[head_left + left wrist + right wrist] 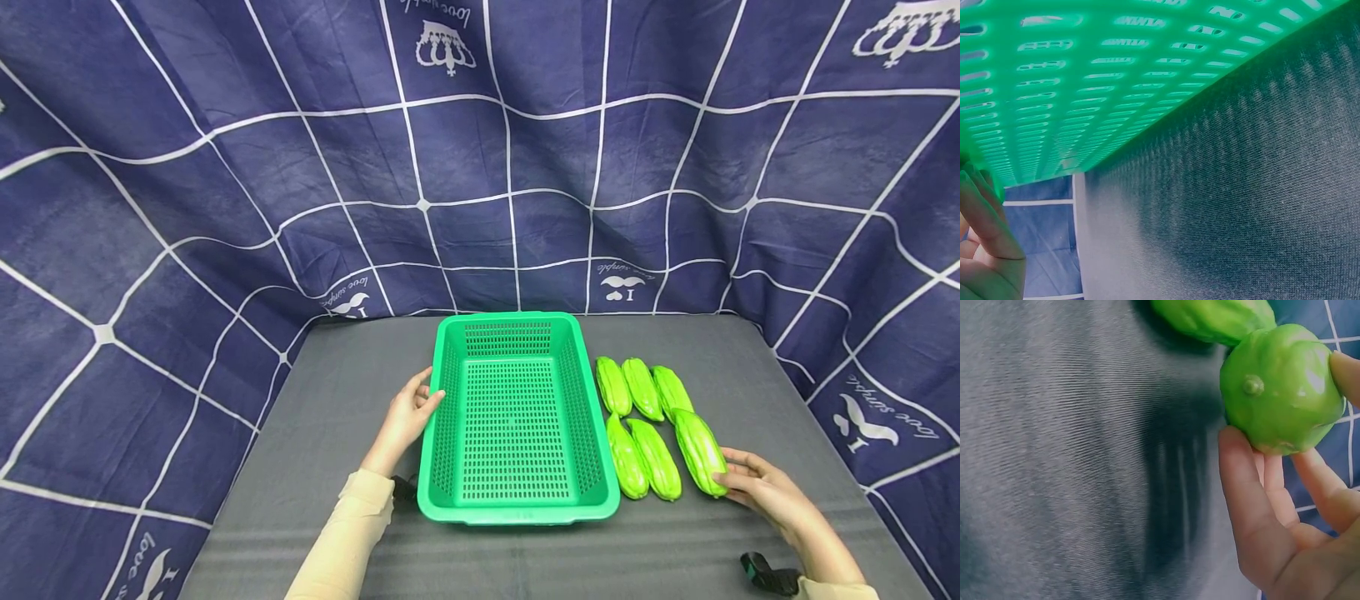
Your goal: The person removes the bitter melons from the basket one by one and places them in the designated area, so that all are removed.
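Note:
A green plastic basket (517, 514) with slotted walls stands on the grey table. My left hand (408, 417) grips its left rim, thumb over the top and fingers outside; the left wrist view shows the slotted side wall (1085, 81) and part of that hand (991, 244). To the basket's right my right hand (765, 492) holds a bright green ridged gourd (699, 454) by its near end. In the right wrist view the thumb and fingers surround that gourd (1279, 394), its rounded tip facing the camera. Several matching gourds (654, 458) lie between it and the basket.
A grey cloth (337, 375) covers the table. Behind and at the sides hangs a dark blue curtain (555, 158) with white grid lines. Black straps (772, 575) are on the wrists.

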A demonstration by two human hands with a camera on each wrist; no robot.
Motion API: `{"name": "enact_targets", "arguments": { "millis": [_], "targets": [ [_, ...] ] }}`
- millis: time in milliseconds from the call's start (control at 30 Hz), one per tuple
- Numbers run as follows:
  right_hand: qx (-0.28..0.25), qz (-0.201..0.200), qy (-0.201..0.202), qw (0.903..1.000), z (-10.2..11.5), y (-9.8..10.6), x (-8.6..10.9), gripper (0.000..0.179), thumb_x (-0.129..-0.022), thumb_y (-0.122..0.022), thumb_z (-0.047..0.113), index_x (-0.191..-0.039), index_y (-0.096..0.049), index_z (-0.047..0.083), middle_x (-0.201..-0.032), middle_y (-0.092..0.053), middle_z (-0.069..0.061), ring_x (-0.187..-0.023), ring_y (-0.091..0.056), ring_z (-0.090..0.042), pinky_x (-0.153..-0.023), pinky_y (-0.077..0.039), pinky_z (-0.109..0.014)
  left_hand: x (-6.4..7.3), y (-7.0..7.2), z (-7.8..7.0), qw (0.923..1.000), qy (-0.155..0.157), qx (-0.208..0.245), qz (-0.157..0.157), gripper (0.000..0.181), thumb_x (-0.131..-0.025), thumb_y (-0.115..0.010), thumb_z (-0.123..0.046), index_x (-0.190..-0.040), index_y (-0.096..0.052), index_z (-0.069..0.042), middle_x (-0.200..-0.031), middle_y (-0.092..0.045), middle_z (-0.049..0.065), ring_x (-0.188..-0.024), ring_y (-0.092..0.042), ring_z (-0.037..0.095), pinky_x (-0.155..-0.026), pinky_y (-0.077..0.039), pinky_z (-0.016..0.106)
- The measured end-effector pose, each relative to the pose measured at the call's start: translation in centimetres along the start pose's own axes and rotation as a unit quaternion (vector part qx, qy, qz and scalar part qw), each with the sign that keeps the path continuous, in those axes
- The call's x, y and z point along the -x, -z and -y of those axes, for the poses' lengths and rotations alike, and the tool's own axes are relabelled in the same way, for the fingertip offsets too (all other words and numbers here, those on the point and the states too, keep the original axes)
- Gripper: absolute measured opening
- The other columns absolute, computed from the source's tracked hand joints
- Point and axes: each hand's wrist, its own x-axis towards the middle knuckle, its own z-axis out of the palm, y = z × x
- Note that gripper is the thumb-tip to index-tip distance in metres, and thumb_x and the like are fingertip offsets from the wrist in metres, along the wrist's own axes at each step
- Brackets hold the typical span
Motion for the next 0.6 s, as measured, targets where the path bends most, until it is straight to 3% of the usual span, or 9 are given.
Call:
{"name": "enact_targets", "arguments": {
  "millis": [367, 600],
  "targets": [
    [0.002, 0.022, -0.020, 0.9995, -1.0, -0.5, -0.3, 0.075, -0.098, -0.059, 0.019, -0.146, -0.017, -0.020, -0.134, -0.045, -0.035, -0.094, -0.057, 0.001, -0.083, -0.055, -0.026, -0.1, -0.1, 0.0, 1.0000, -0.001, 0.005, -0.008, 0.058, -0.096, -0.066, -0.022, -0.147, -0.044, -0.003, -0.104, -0.064, 0.016, -0.083, -0.062, 0.021, -0.069, -0.050, 0.032],
    [0.016, 0.025, -0.027, 0.9992, -1.3, -0.9, -0.5, 0.077, -0.098, -0.060, 0.024, -0.145, -0.018, -0.020, -0.135, -0.043, -0.038, -0.102, -0.059, -0.010, -0.085, -0.055, -0.031, 0.0, 0.0, 0.0, 1.0000, 0.000, 0.006, -0.004, 0.058, -0.096, -0.065, -0.022, -0.147, -0.044, -0.003, -0.105, -0.064, 0.016, -0.084, -0.062, 0.021, -0.069, -0.050, 0.032]
  ]
}}
